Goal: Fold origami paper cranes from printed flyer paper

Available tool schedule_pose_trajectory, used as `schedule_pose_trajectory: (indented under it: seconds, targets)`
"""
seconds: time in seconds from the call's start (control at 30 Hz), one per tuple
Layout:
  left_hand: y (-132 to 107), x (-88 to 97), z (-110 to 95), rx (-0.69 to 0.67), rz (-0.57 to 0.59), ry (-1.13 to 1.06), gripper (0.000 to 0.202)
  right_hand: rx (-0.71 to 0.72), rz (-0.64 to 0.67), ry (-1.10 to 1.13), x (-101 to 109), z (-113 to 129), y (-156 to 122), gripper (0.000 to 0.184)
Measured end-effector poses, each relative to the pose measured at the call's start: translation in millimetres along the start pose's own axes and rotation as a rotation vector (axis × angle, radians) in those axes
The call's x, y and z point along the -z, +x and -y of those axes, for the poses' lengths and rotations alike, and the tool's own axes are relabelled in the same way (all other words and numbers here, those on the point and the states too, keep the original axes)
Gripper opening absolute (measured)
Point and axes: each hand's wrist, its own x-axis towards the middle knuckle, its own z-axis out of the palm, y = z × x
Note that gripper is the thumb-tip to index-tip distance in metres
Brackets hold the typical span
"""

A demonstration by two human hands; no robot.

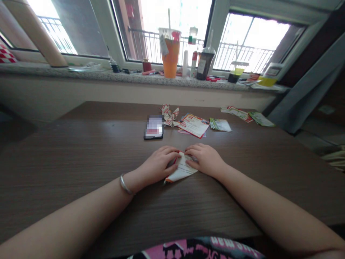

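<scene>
Between my hands a printed sheet of paper (181, 172) lies folded on the table, white with dark text lines and a red-orange edge. My left hand (164, 162) holds its left side, thumb on the surface and fingers curled near the top corner. On the opposite side my right hand (206, 158) grips the paper at its upper right, with thumb and fingertips pressed to it. The fingers cover part of both edges. A silver bracelet (125, 184) circles my left wrist.
Beyond my hands on the brown table (81, 154) are a phone (153, 127), folded paper figures (170, 116), printed leaflets (194, 125), a small card stack (221, 125) and more papers (238, 113). The windowsill (107, 76) bears an orange drink cup (170, 54) and a dark drink cup (205, 64).
</scene>
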Motion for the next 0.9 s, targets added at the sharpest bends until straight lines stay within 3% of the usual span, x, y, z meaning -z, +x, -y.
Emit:
schedule_pose_trajectory:
  seconds: [0.17,0.47,0.67,0.83,0.9]
  targets:
    - [0.2,-1.8,0.3,0.089,0.032,0.078,0.043,-0.058,-0.008,-0.075,0.3,5.6,-1.0,0.031]
    - [1.4,-1.2,-2.7,-0.065,-0.003,0.040,0.032,-0.041,-0.055,-0.041,-8.6,-4.8,1.4,0.027]
    - [0.7,2.2,-4.3,-0.009,0.065,0.056,0.039,-0.042,-0.090,-0.001,-11.1,-8.1,3.7,0.022]
    - [-1.2,0.3,-2.6,-0.004,0.073,0.087,0.045,0.032,-0.146,0.032,-2.0,-6.0,-1.4,0.014]
    - [-1.4,0.1,-2.4,0.003,0.068,0.101,0.045,0.038,-0.110,-0.004,4.8,-2.0,-5.5,0.014]
